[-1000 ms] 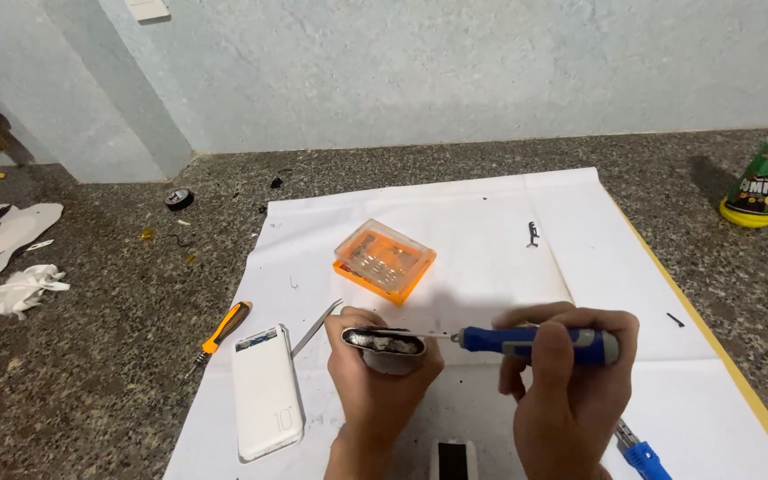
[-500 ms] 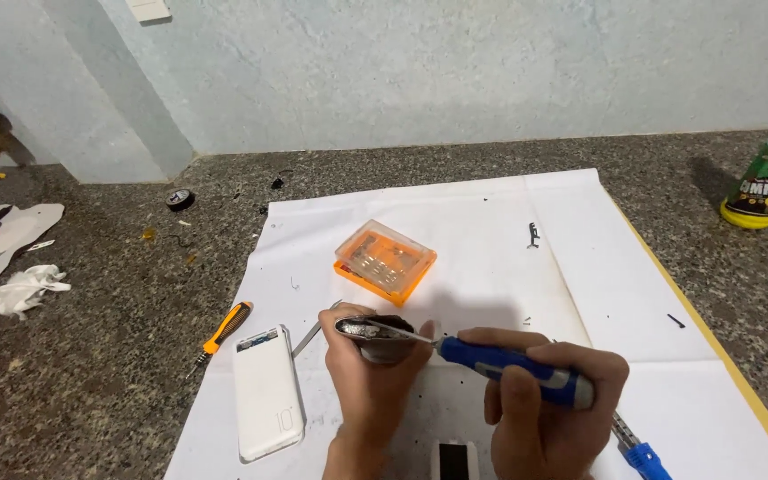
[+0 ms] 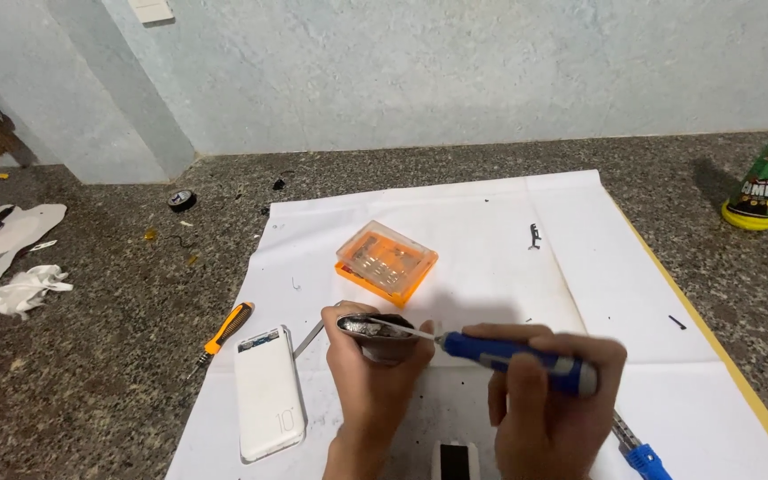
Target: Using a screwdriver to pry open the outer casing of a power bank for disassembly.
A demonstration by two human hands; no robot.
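Working a blue-handled screwdriver [image 3: 508,356], gripped in the right hand [image 3: 548,404], into a small dark metal part [image 3: 375,331] pinched by the left hand [image 3: 371,378] at lower centre; the part looks still unopened. Nearby lie a white power bank [image 3: 268,391] and an orange bit case [image 3: 386,262], obstructing nothing.

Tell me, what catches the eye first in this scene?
Low in the middle, the left hand grips a small dark metal part while the right hand points a blue-handled screwdriver at it. Just behind them an orange plastic case glows against the white sheet, and a white power bank lies to the left.
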